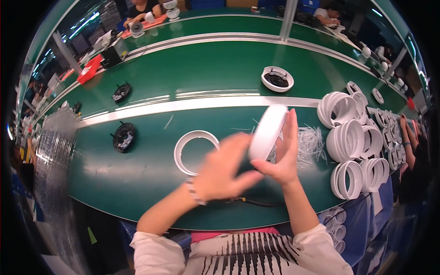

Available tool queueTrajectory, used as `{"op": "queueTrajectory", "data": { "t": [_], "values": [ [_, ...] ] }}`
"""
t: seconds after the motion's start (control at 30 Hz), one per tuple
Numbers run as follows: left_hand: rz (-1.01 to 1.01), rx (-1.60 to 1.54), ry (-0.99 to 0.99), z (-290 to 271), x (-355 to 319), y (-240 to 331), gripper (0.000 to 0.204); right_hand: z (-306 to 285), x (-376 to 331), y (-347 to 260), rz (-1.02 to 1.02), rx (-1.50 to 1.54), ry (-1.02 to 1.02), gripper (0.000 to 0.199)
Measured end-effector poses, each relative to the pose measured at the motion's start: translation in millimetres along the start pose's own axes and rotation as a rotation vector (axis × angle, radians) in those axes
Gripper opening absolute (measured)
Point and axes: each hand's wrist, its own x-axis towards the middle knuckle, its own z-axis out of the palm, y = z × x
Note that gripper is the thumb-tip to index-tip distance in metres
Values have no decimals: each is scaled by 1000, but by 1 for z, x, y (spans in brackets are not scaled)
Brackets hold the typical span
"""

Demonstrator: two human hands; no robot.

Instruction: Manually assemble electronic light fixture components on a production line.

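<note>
Holding a white ring housing [267, 132] on edge above the green worktop [146, 169], both hands grip it: right hand [282, 153] upright behind, left hand [222, 167] blurred in front. Flat ring [196, 151] just left; stacked rings [350, 151] crowd the right edge.

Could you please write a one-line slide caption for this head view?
Both hands, left hand and right hand, hold a white plastic ring on edge above a green belt, stacked white rings at right.
</note>
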Motion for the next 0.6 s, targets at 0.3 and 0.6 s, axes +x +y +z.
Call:
{"op": "queueTrajectory", "data": {
  "t": [0.3,0.6],
  "values": [
    [-916,815,207,-185,-116,-204,54,-20,-3,-12,-199,-513,-89,124],
    [-1212,825,274,-182,-120,-222,79,-1,-8,-7,-68,-254,-181,126]
  ]
}}
